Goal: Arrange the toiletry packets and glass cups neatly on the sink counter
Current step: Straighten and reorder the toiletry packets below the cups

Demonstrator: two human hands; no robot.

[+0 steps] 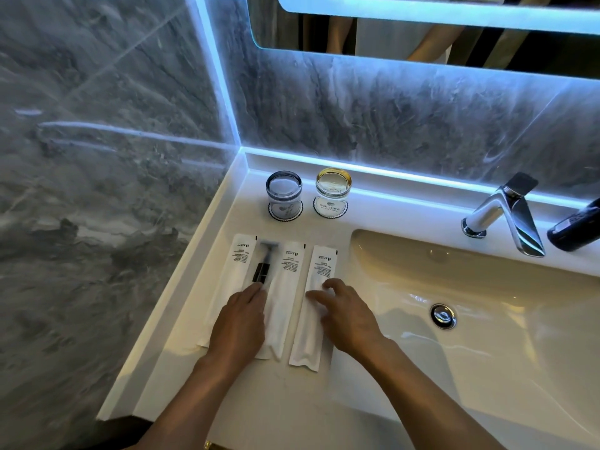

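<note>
Left hand [238,323] flat, fingers extended, pressing overlapped left packets [281,306] with razor packet [263,264] on top; gripping nothing. Right hand [345,315] loosely spread, fingertips resting on right packet [316,277], just beside. Two upturned glass cups [284,189] on coasters farther back, near wall. Basin [487,306] right.

I'm looking at a hotel-style bathroom: a white sink [470,287] with a chrome tap [506,212], marble wall [97,157], backlit mirror [422,37], and sealed toiletry packets [319,287] lying beside two glasses [284,193].
</note>
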